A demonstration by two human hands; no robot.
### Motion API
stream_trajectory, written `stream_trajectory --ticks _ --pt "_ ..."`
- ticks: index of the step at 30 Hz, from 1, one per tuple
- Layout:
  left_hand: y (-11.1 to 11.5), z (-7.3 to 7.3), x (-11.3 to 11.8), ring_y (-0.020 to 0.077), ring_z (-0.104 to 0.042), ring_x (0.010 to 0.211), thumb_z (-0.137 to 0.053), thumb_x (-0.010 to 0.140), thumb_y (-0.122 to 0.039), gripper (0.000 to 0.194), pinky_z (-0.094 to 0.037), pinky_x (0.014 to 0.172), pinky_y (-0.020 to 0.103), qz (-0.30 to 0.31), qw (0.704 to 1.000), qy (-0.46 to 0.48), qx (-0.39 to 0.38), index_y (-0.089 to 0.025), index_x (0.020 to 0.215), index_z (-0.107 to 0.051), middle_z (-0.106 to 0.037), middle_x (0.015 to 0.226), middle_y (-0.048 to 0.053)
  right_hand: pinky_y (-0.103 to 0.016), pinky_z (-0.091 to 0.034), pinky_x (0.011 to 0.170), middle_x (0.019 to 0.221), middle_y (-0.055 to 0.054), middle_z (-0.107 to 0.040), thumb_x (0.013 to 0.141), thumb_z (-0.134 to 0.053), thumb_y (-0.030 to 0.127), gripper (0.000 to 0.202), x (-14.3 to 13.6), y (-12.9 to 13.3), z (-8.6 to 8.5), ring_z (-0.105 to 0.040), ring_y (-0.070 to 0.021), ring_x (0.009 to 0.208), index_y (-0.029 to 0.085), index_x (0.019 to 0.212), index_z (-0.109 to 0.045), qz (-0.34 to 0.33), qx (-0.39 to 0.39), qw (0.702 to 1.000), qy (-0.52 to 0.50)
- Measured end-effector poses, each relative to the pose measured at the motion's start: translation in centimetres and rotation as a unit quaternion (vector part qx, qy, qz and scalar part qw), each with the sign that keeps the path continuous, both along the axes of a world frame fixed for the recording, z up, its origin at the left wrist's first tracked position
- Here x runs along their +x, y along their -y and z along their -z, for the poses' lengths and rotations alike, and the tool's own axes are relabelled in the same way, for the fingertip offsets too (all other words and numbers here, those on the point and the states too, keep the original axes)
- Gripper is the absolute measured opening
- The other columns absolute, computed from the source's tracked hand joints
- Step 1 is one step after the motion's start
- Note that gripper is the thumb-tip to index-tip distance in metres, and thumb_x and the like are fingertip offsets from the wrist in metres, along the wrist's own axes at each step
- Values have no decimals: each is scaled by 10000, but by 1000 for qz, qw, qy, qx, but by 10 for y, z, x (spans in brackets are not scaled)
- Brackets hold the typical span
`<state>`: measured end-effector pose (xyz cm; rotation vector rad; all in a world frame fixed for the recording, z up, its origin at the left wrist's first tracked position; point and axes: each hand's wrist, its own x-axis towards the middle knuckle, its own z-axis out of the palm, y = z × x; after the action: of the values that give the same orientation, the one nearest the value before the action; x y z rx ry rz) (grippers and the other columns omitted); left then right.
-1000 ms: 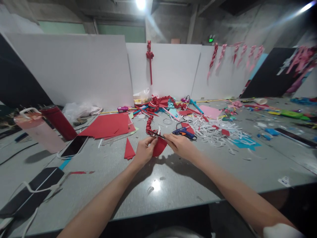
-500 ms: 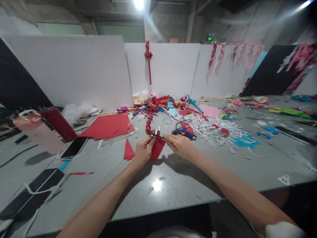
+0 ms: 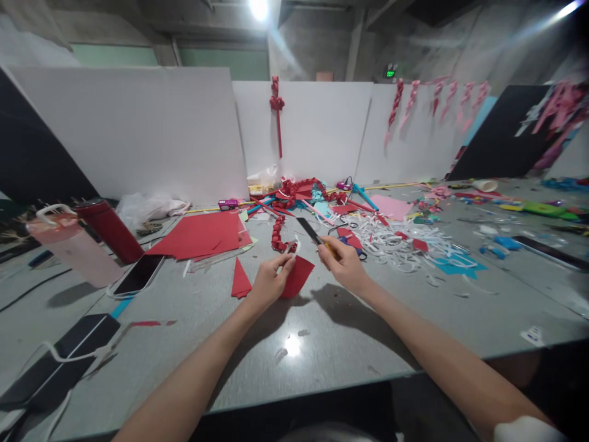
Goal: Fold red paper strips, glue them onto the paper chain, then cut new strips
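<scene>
Between its thumb and fingers, my left hand [image 3: 271, 277] pinches a piece of red paper [image 3: 297, 277] just above the table. A white strip [image 3: 297, 247] curls up by its fingertips, at the near end of a folded red paper chain [image 3: 278, 233]. My right hand [image 3: 343, 261] is closed around a utility knife [image 3: 309, 231], whose dark blade points up and left, apart from the paper. Behind that hand, a blue glue gun [image 3: 358, 245] lies partly hidden. Left of my left hand is a red paper triangle [image 3: 240, 279].
Red sheets [image 3: 200, 233] lie at the left, near a phone [image 3: 138, 274], a pink bottle [image 3: 73, 248] and a red flask [image 3: 110, 232]. White paper strips [image 3: 400, 242] are heaped at the right. A white board [image 3: 317, 132] stands behind.
My right hand has drawn the knife away from the red paper, to the right, and its blade now tilts upward. My left hand still grips the paper, which shows more of its surface.
</scene>
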<state>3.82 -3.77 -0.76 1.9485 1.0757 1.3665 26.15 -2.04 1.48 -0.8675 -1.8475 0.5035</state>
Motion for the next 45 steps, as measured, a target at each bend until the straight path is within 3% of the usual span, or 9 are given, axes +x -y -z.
stream_trajectory --ticks 3,7,11,19,24,27,30,37,45 --pt "3 -2 3 205 -667 860 -506 1048 -405 333 -514 841 323 40 998 -41 19 -185 1045 -755 -756 962 62 -271 -349 521 624 56 -498 1039 -540 510 307 -2 -2 -4 -445 -117 506 211 1020 -609 -59 -92 988 -111" --pt "0 1 1 229 -663 937 -473 1067 -316 304 -511 892 363 35 991 -113 64 -174 1106 -740 -733 1022 106 -268 -351 500 665 32 -565 994 -613 492 294 -2 -4 -4 -481 -110 487 198 983 -621 -148 -201 947 -202" --pt "-9 7 -9 261 -604 1021 -465 1041 -175 292 -511 935 415 61 956 -254 134 -190 1161 -730 -701 1008 119 -259 -352 497 679 18 -587 962 -661 449 260 -3 -2 -5 -483 -109 497 193 987 -632 -194 -273 907 -255" --pt "-14 19 -13 293 -544 1226 -499 852 26 608 -494 1080 468 0 932 -346 106 -186 1413 -599 -622 1324 140 -238 -292 465 633 24 -566 960 -651 450 269 -8 1 -7 -418 -98 453 188 988 -594 -247 -339 858 -298" --pt "-4 2 -1 265 -604 1241 -531 1010 -208 348 -474 1105 447 -22 983 -160 88 -199 1332 -662 -667 1311 124 -239 -322 463 633 29 -571 959 -652 506 319 -11 1 -1 -444 -104 471 195 948 -582 -210 -324 889 -247" --pt "1 -10 6 224 -703 988 -574 1018 -436 327 -558 877 344 -9 1000 16 -11 -191 1156 -740 -752 1120 92 -239 -331 461 613 48 -542 984 -608 551 362 -17 4 2 -447 -103 469 213 873 -538 -163 -275 933 -166" --pt "2 -15 9 186 -673 793 -727 884 -539 391 -511 696 273 0 990 115 -85 -167 999 -765 -764 932 65 -240 -316 463 578 73 -483 1025 -523 578 393 -26 11 9 -410 -99 455 226 851 -500 -156 -231 957 -84" --pt "-3 -14 1 135 -549 602 -793 795 -569 449 -415 604 255 -44 983 121 -129 -166 632 -678 -639 615 5 -242 -303 494 629 65 -474 1054 -451 585 395 -33 16 18 -394 -104 502 230 892 -516 -161 -207 965 -8" --pt "-9 -13 -5 150 -588 597 -865 723 -558 426 -439 617 266 -20 971 152 -185 -155 647 -746 -667 607 31 -260 -317 543 610 59 -468 1067 -456 528 397 -26 14 5 -407 -112 538 218 832 -535 -128 -158 978 54"
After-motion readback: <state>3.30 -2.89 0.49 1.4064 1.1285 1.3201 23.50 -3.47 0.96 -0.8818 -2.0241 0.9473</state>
